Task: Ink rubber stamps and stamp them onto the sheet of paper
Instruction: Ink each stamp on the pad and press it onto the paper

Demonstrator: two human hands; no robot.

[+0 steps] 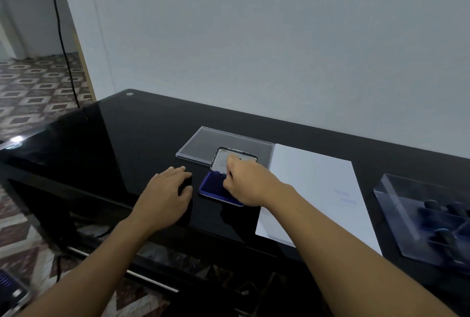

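At the left, the left hand (166,189) lies on the glossy black counter (122,138). Its fingers and thumb are curled round a small black rounded stamp (186,183), which is hard to read against the dark surface. Just to the right of that stamp, close but apart, sits the open blue rectangular ink pad (212,184). Its long side runs roughly along the counter's front edge, and its metal lid (221,160) is tipped up on the far side. This gap is what the coming move turns on: by my reading the stamp has only a short sideways trip rightward to reach the ink, and the left hand is plainly the nearer one to make it. The right hand (245,183) hangs over the pad's right half with its fingers bunched toward the lid. Whether it pinches the lid, grips another stamp or holds nothing, I cannot tell, because its own knuckles hide the fingertips. Behind the pad lies a flat clear plastic cover (201,145). Right of the pad, and just beside it, the white sheet of paper (305,215) lies with its long axis running away from the person, with a couple of faint blue stamp marks (342,193) toward its right edge. After inking, the stamp would have to cross the pad and the right arm to get there. Farther right, well apart, stands a clear plastic box (396,189) with dark stamps inside.
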